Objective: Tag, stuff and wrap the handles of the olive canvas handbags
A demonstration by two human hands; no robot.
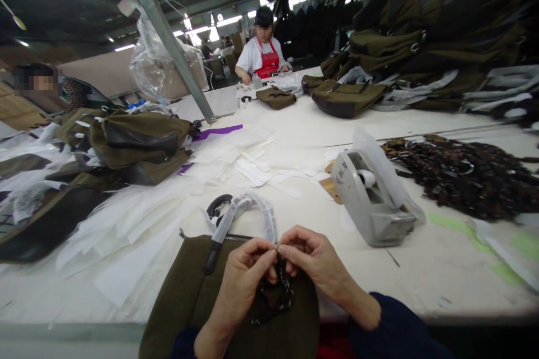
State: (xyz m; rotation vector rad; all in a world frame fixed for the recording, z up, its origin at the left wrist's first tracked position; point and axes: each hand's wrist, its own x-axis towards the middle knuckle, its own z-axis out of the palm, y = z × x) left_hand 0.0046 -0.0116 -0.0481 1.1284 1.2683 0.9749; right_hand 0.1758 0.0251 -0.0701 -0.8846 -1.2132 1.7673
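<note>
An olive-green bag (185, 291) lies flat at the table's front edge, directly under both hands. Its handle (252, 202) is wrapped in whitish film and arches away from me. My left hand (250, 269) and my right hand (309, 255) meet above the bag's top edge, thumbs and forefingers pinched together near one end of the handle. A dark patterned cord or braided strip (280, 297) hangs from the pinch and rests on the bag. The fingers hide the exact spot they grip. A coiled black strap (219, 205) sits behind the handle.
A grey tape dispenser (366, 202) stands to the right, with a pile of dark brown braided pieces (471, 174) beyond. Olive bags (135, 140) and white sheets (126, 235) cover the left. More bags (400, 50) are stacked back right. A metal post (168, 39) rises behind; a person in a red apron (265, 59) works opposite.
</note>
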